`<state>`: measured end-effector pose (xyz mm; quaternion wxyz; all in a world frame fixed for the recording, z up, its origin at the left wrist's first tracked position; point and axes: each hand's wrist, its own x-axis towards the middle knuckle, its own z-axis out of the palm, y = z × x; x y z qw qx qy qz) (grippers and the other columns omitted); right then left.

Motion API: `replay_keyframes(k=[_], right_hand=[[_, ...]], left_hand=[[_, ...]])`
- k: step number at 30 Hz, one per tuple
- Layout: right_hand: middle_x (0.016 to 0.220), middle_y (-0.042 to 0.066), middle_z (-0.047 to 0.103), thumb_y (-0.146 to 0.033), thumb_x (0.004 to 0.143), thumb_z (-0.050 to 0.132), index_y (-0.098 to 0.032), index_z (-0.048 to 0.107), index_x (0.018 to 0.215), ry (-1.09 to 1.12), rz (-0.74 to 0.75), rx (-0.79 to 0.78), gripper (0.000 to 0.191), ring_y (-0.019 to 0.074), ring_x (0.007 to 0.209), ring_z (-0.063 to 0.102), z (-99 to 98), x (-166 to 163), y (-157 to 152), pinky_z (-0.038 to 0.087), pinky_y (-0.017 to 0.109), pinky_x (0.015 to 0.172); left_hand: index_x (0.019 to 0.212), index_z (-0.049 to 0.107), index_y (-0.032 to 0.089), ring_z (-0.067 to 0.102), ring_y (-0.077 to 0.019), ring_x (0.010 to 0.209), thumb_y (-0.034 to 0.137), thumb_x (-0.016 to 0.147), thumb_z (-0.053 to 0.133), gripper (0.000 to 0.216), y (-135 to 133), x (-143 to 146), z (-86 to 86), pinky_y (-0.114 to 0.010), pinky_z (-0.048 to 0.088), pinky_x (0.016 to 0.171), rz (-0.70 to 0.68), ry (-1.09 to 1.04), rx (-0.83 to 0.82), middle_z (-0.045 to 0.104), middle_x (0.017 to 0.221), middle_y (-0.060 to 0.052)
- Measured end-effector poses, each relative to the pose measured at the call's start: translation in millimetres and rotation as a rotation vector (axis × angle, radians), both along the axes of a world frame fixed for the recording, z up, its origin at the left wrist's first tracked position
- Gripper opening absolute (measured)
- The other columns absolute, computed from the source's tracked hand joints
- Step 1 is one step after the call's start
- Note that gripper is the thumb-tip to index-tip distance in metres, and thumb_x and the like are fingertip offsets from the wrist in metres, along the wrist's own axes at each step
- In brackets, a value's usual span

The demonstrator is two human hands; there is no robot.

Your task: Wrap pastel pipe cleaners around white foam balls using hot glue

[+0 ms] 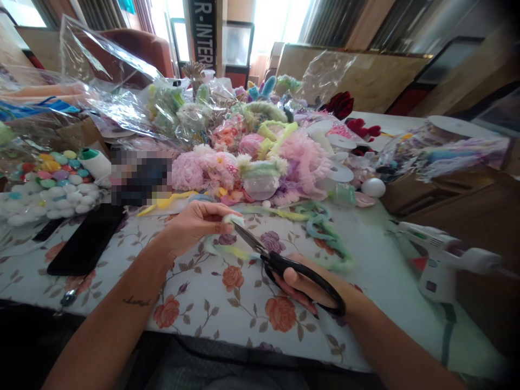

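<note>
Between the thumb and fingers of my left hand (203, 218) is a small piece of pale fluffy yarn (234, 219). The black-handled scissors (280, 264) are in my right hand (311, 284), with my thumb and fingers through the loops. Their blades point up and left, and the tips touch the fluffy piece; I cannot tell whether the blades are cutting into it. Beyond the scissors, a fuzzy green and yellow strand (343, 254) curls over the floral tablecloth (203, 303).
Pink, purple and green fluffy trims (260, 146) are heaped at the back. A black phone (87, 241) and bagged white pompoms (49, 200) lie at left. A white glue gun (436, 254) stands at right, near a cardboard box (426, 197). A white ball (372, 187) sits by the heap.
</note>
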<state>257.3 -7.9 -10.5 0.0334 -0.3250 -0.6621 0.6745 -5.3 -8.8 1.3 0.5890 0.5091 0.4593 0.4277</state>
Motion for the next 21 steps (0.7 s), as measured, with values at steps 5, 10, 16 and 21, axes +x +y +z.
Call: replay_keyframes(k=[5, 10, 16, 21], right_hand=[[0.036, -0.007, 0.034, -0.089, 0.065, 0.045, -0.021, 0.036, 0.050, -0.013, 0.000, 0.019, 0.071, 0.0062, 0.028, 0.037, 1.4, 1.3, 0.8, 0.028, 0.019, 0.032], [0.038, -0.008, 0.032, -0.091, 0.068, 0.036, -0.021, 0.038, 0.055, -0.005, 0.038, 0.049, 0.071, 0.0062, 0.029, 0.035, 3.2, 4.7, 1.4, 0.031, 0.022, 0.036], [0.039, -0.007, 0.034, -0.091, 0.067, 0.037, -0.021, 0.039, 0.056, -0.028, 0.044, 0.076, 0.071, 0.0060, 0.030, 0.035, 5.0, 5.1, 3.3, 0.030, 0.021, 0.034], [0.038, -0.006, 0.035, -0.091, 0.067, 0.037, -0.021, 0.038, 0.052, -0.046, 0.065, 0.075, 0.072, 0.0061, 0.029, 0.036, 6.0, 4.9, 4.0, 0.030, 0.021, 0.033]], left_hand=[[0.091, 0.080, 0.019, 0.062, -0.0172, 0.078, 0.030, 0.063, 0.084, 0.030, 0.9, -1.2, -2.3, -0.025, 0.050, 0.066, 0.003, 0.028, 0.033, 0.072, 0.093, -0.008], [0.089, 0.080, 0.019, 0.063, -0.0182, 0.080, 0.030, 0.063, 0.084, 0.029, 0.5, -0.4, -1.8, -0.026, 0.050, 0.066, 0.026, 0.064, 0.042, 0.072, 0.094, -0.007], [0.090, 0.080, 0.020, 0.064, -0.0194, 0.081, 0.031, 0.064, 0.083, 0.029, -0.6, -0.5, -0.2, -0.027, 0.050, 0.066, 0.006, 0.063, 0.039, 0.072, 0.094, -0.008], [0.089, 0.080, 0.021, 0.065, -0.0191, 0.081, 0.031, 0.064, 0.082, 0.027, -0.3, -1.0, -0.3, -0.026, 0.050, 0.067, -0.030, 0.053, 0.031, 0.073, 0.095, -0.008]])
